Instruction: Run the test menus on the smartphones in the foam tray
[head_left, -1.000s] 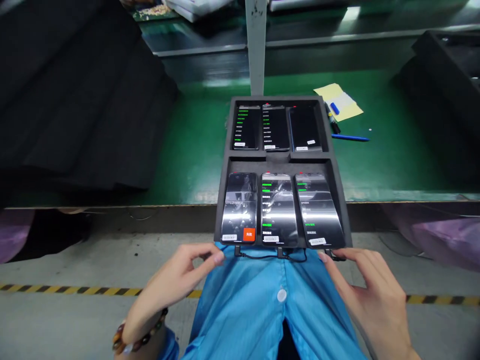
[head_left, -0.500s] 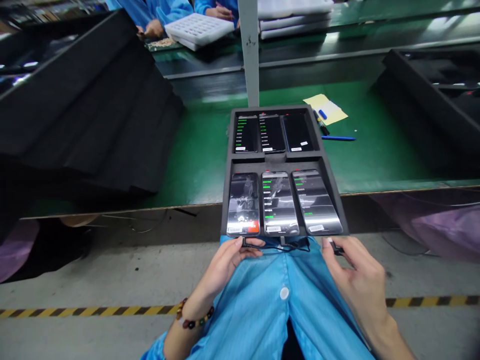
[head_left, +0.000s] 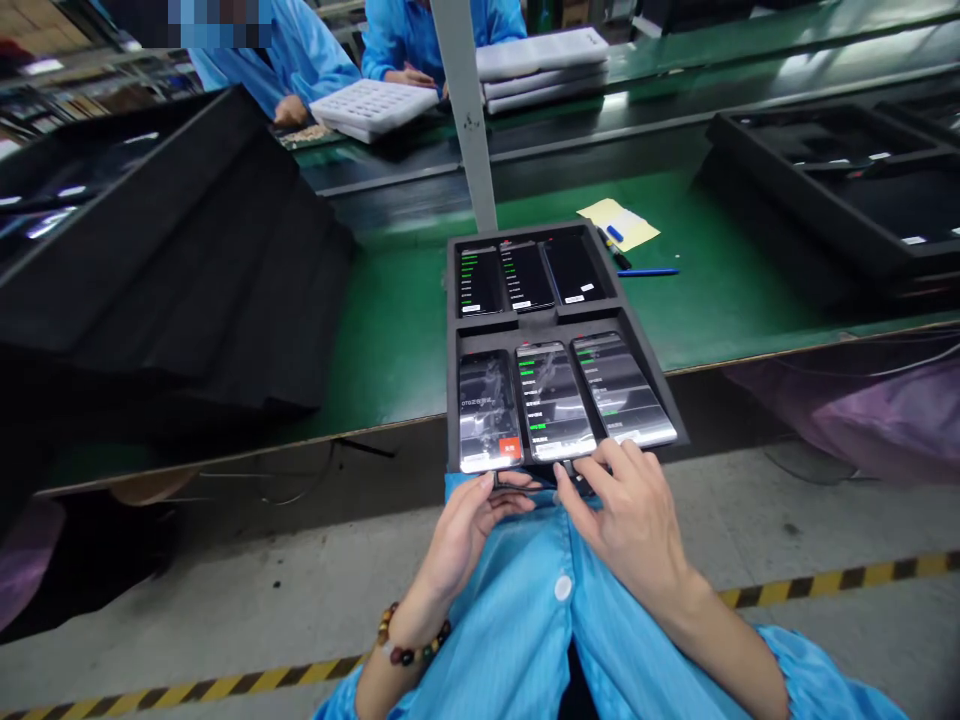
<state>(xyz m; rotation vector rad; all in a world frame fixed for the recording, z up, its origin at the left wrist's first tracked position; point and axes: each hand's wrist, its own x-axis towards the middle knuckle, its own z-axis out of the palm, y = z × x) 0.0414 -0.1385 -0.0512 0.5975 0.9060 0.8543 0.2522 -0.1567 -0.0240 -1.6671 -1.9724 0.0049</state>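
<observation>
A black foam tray (head_left: 664, 385) holds several smartphones in two rows, its near edge at my lap. My left hand (head_left: 469, 525) pinches a black cable plug (head_left: 495, 480) at the bottom end of the near-left phone (head_left: 489, 410), whose screen shows an orange-red box. At the bottom of the near-middle phone (head_left: 555, 400), my right hand (head_left: 634, 510) closes thumb and fingers on a second plug (head_left: 568, 467), mostly hidden by the fingers. Beside it lies the near-right phone (head_left: 624, 390); my fingers are close to its lower edge. Dark cable runs between my hands.
Stacked black trays stand left (head_left: 172, 260) and right (head_left: 817, 190) on the green bench (head_left: 397, 350). A yellow paper (head_left: 637, 232), a blue pen (head_left: 649, 272) and a black marker lie right of the tray. Behind the metal post (head_left: 469, 120), co-workers in blue sit near white trays (head_left: 382, 105).
My right hand has moved left, from the near-right phone's lower corner to the bottom of the near-middle phone. My left hand stays at the near-left phone. The view has tilted slightly.
</observation>
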